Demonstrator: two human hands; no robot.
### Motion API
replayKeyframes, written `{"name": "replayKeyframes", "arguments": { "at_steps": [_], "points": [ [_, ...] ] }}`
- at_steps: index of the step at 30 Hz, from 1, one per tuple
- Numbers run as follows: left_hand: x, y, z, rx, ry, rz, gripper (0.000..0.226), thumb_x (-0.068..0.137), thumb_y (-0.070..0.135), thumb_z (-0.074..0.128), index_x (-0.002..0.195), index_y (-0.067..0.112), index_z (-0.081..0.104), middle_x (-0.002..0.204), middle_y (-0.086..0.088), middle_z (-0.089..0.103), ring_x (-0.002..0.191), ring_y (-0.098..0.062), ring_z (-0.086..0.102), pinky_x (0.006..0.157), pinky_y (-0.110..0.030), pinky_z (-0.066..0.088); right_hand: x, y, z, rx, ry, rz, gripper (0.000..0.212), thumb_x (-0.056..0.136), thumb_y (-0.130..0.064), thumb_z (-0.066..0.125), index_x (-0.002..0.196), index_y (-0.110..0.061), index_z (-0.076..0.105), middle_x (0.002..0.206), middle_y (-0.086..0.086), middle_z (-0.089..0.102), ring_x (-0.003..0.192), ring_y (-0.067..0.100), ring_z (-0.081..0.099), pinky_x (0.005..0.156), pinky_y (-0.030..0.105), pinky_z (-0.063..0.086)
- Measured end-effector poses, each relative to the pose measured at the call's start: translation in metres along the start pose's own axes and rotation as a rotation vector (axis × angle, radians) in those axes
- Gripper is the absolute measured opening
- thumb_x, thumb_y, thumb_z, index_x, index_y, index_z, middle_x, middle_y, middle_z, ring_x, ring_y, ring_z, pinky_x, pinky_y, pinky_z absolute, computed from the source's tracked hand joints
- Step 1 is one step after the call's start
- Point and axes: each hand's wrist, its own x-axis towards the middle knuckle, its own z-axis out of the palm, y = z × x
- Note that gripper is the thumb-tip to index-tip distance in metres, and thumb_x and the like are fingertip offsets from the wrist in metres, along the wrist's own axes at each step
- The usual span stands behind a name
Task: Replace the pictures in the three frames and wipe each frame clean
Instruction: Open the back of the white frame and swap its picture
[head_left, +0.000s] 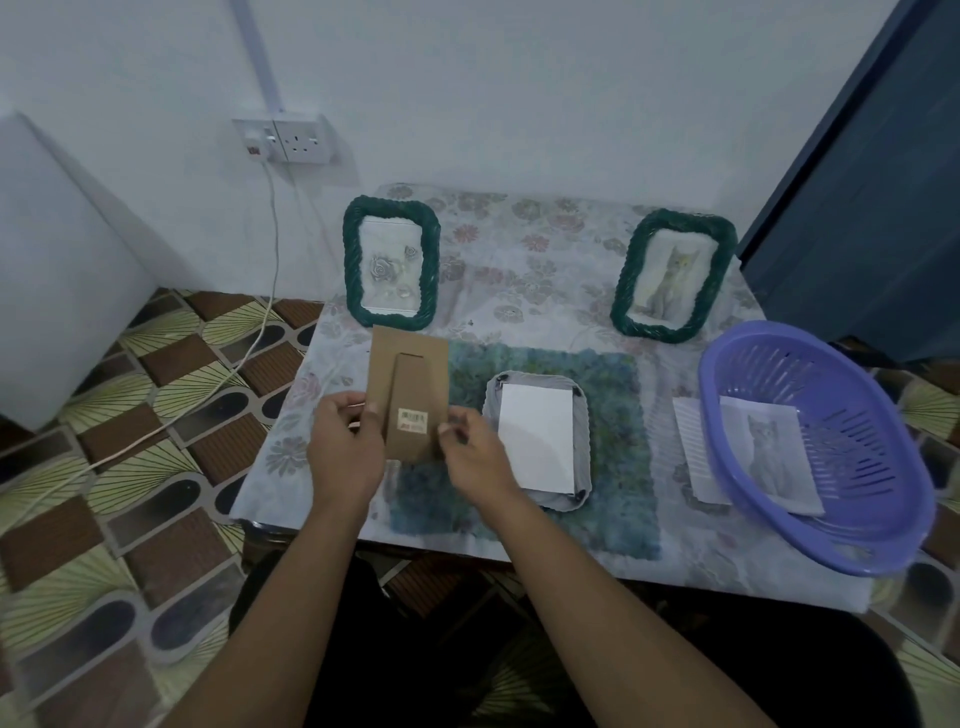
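The person holds a brown cardboard backing board (408, 384) upright over the worktop's (519, 244) near left part, its folded stand and barcode sticker (413, 420) facing them. The left hand (343, 452) pinches the board's lower left edge between thumb and fingers; the right hand (478, 457) has its fingers curled round the lower right edge.

Just right of the board, the open frame (582, 410) lies face down on a green cloth (618, 467) near the front edge, with a white sheet (537, 436) resting in its back.

Two green rope-pattern frames stand along the far edge: the left frame (430, 260) shows a rose picture (387, 267), the right frame (626, 291) a cat picture (670, 280).

At the right edge a purple slotted basket (857, 415) holds a printed cat sheet (774, 457). Another paper (691, 452) lies against its left side, but I cannot tell whether it goes under the basket.
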Motion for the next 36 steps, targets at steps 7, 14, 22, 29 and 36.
{"name": "replayKeyframes", "arguments": {
  "at_steps": [7,14,22,29,36],
  "points": [
    [-0.020,0.010,0.034,0.011,-0.186,-0.014,0.013,0.092,0.024,0.067,0.104,0.021,0.066,0.097,0.005,0.071,0.090,-0.010,0.067,0.085,-0.040,0.058,0.002,0.015,-0.066,-0.056,0.295,-0.062,0.011,0.098,-0.023,0.060,0.097,-0.015,0.067,0.096,-0.003,0.070,0.089,0.014,0.064,0.078,0.025,0.050],
    [-0.034,0.014,0.073,0.213,-0.295,0.033,0.021,0.086,0.030,0.075,0.100,0.015,0.075,0.094,0.001,0.074,0.087,-0.012,0.067,0.079,-0.028,0.056,-0.004,0.029,-0.126,-0.153,0.388,0.001,0.009,0.090,-0.024,0.071,0.087,-0.020,0.077,0.084,-0.010,0.072,0.079,0.002,0.063,0.064,0.009,0.042],
    [-0.043,0.006,0.089,0.358,-0.420,0.065,0.031,0.087,0.026,0.075,0.110,0.006,0.074,0.108,-0.008,0.074,0.096,-0.016,0.069,0.077,-0.019,0.051,-0.009,0.048,-0.150,-0.298,0.363,0.079,0.019,0.083,-0.034,0.080,0.093,-0.017,0.082,0.091,-0.003,0.078,0.083,0.008,0.068,0.073,0.024,0.053],
    [-0.045,0.005,0.090,0.421,-0.414,0.126,0.032,0.087,0.028,0.074,0.112,0.008,0.073,0.108,-0.008,0.074,0.097,-0.017,0.069,0.080,-0.023,0.051,-0.007,0.054,-0.146,-0.385,0.346,0.048,0.018,0.087,-0.028,0.077,0.095,-0.012,0.081,0.086,0.000,0.076,0.075,0.010,0.066,0.073,0.023,0.052],
    [-0.045,0.004,0.090,0.454,-0.415,0.177,0.027,0.087,0.026,0.074,0.107,0.007,0.075,0.104,-0.008,0.075,0.094,-0.017,0.069,0.079,-0.025,0.053,-0.004,0.058,-0.143,-0.482,0.348,0.104,0.013,0.081,-0.047,0.076,0.075,-0.036,0.077,0.063,-0.019,0.065,0.078,0.010,0.069,0.088,0.045,0.054]
  ]
}}
